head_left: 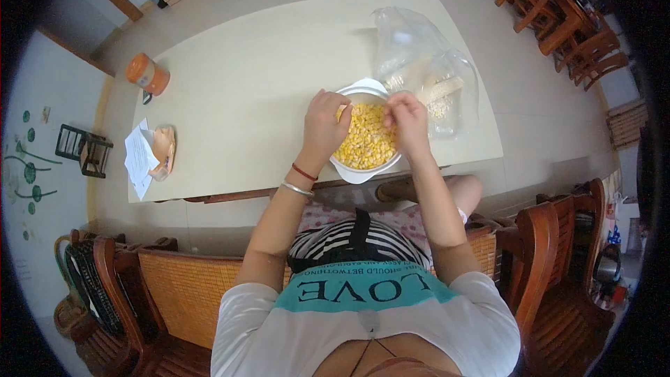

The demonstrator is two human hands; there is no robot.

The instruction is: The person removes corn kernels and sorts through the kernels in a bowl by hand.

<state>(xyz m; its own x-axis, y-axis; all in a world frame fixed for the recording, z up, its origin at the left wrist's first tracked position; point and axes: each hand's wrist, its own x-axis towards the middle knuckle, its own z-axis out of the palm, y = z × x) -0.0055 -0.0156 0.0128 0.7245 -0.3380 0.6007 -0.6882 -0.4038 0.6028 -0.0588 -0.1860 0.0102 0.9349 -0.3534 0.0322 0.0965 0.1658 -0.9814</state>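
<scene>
A white bowl (pixel 360 178) with two tab handles stands near the table's front edge, filled with loose yellow corn kernels (pixel 363 143). Over its left rim is my left hand (pixel 325 124), fingers curled and thumb near the fingertips; whatever they hold is too small to make out. My right hand (pixel 408 119) is above the bowl's right side, its fingers bent in a pinch over the kernels. What is between those fingers cannot be seen clearly. Just right of the bowl lies a clear plastic bag (pixel 412 35) with pale, stripped corn cobs (pixel 444 89) in it.
The cream table (pixel 265 63) carries an orange jar (pixel 148 74) at the far left, with white papers (pixel 140 157) and a brown packet (pixel 164 150) nearer me. Wooden chairs (pixel 558 17) stand at the back right. A wooden bench (pixel 188 286) is behind me.
</scene>
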